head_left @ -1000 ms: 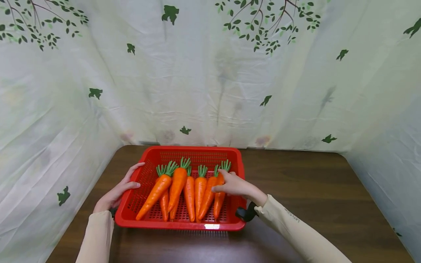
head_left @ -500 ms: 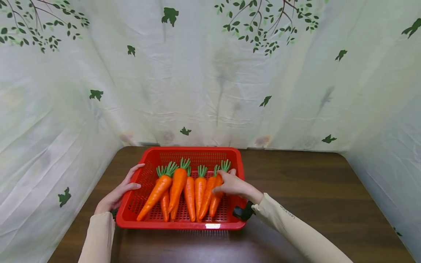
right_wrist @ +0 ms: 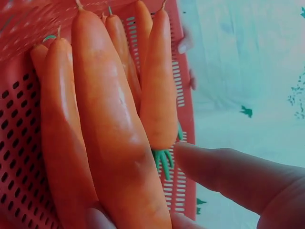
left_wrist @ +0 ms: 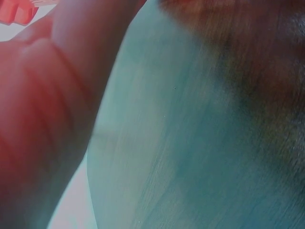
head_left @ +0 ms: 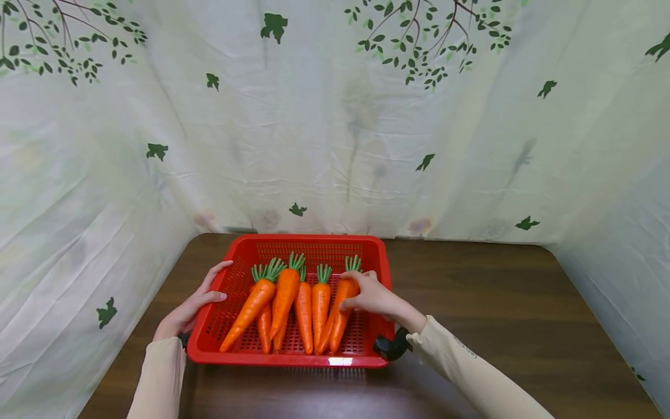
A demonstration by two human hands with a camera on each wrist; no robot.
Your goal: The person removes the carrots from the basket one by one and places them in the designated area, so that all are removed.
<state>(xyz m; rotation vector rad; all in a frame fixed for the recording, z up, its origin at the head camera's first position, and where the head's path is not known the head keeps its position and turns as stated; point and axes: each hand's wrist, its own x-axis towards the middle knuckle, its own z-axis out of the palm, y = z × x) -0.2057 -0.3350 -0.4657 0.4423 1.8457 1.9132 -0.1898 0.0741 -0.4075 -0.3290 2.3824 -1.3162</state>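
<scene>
A red perforated basket [head_left: 314, 238] full of orange carrots with green tops stands in the middle of the head view. My left hand [head_left: 193, 305] holds the basket's left rim, thumb and a finger over the edge; its other fingers are hidden. Over the right part of the basket, my right hand [head_left: 373, 298] pinches the rightmost carrot [head_left: 340, 333] near its green top. In the right wrist view this carrot [right_wrist: 112, 114] fills the middle, thumb tip on one side and a fingertip on the other, while the index finger [right_wrist: 214, 167] reaches past. It partly covers the neighbouring carrot [head_left: 325, 337].
Several more carrots lie side by side to the left, including a large slanting carrot [head_left: 251, 311]. The basket stands on a dark wooden table [head_left: 481, 302]. White leaf-printed cloth [head_left: 324, 134] surrounds the table's back and sides. The left wrist view shows mostly forearm and tabletop.
The pinched carrot has shifted left, tip first, and now overlaps its neighbour, whose green top is no longer seen. My right hand stays near the same spot. My left hand stays on the rim.
</scene>
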